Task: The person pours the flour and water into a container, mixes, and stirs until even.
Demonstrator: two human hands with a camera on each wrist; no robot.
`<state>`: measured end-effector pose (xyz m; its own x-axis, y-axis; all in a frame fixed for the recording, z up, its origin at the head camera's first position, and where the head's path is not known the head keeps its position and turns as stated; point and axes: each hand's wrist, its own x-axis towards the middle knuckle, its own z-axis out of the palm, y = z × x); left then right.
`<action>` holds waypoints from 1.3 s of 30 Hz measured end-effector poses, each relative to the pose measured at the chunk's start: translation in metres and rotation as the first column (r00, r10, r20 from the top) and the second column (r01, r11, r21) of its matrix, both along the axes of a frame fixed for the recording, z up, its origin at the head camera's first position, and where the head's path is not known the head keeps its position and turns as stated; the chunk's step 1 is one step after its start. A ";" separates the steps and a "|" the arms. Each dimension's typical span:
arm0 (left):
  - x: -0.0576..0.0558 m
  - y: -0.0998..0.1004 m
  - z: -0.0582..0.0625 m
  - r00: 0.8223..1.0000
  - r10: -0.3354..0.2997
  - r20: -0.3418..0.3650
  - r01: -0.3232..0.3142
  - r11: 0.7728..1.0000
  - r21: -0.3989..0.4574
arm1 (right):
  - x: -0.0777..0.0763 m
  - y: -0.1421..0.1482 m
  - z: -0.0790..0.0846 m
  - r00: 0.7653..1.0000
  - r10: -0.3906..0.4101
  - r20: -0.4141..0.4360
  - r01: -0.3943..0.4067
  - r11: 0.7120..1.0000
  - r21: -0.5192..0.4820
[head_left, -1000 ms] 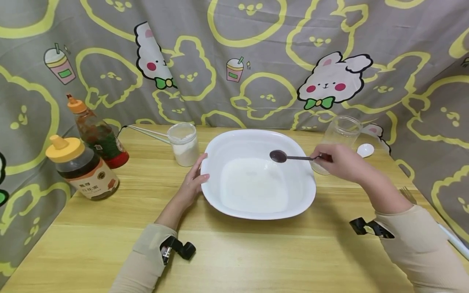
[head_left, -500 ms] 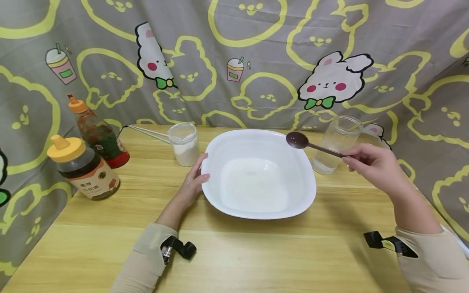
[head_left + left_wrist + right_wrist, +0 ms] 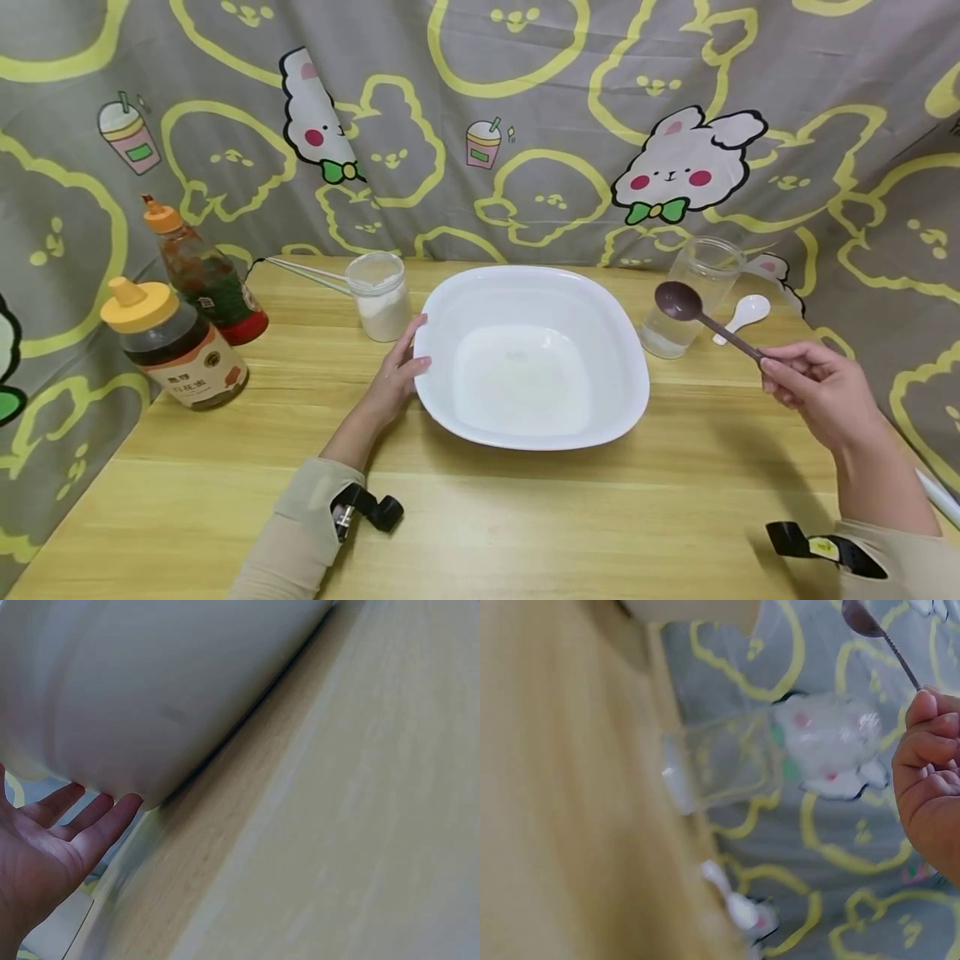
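A white basin (image 3: 615, 392) stands mid-table, its inside bottom pale white. At its left rim is my left hand (image 3: 392, 379), thumb tip over the edge; in the left wrist view several fingers (image 3: 112, 821) lie against the basin's outer wall (image 3: 165, 690). My right hand (image 3: 821, 387) pinches the handle of a dark brown spoon (image 3: 678, 301), held up in the air right of the basin. In the head view the spoon's bowl overlaps a tall clear jar (image 3: 667, 329) with a little clear liquid at its bottom. The right wrist view shows the brown spoon (image 3: 862, 619) too.
A small white spoon (image 3: 750, 310) lies right of the jar. Left of the basin stands a jar of white powder (image 3: 381, 308), with thin sticks (image 3: 315, 273) beside it. Farther left are a honey bottle (image 3: 187, 367) and a red sauce bottle (image 3: 213, 287). A patterned curtain (image 3: 555, 108) hangs behind.
My right hand has carried the brown spoon from over the basin rightward, off past its rim, and the spoon has tilted. The white spoon shows whole again. My left hand stays at the basin.
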<state>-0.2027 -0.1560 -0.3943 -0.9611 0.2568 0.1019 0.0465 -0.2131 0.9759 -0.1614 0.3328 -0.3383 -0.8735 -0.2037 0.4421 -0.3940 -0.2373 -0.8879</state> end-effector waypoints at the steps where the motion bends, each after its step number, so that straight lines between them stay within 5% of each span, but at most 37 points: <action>1: 0.000 0.000 0.000 1.000 -0.001 0.000 0.001 1.000 0.000 | 0.001 0.002 -0.004 1.000 0.025 0.013 -0.024 0.999 -0.030; 9: 0.000 0.001 0.000 1.000 0.003 -0.006 -0.003 1.000 -0.011 | 0.006 0.012 -0.034 0.986 0.073 0.153 -0.058 0.993 -0.098; 25: 0.001 0.002 0.001 1.000 0.005 -0.006 -0.005 1.000 -0.007 | 0.005 0.023 -0.076 0.933 0.057 0.356 -0.052 0.998 -0.022; 39: 0.001 0.001 0.001 1.000 -0.001 -0.015 0.001 1.000 -0.021 | 0.004 0.022 -0.085 0.906 -0.077 0.417 0.038 0.994 0.102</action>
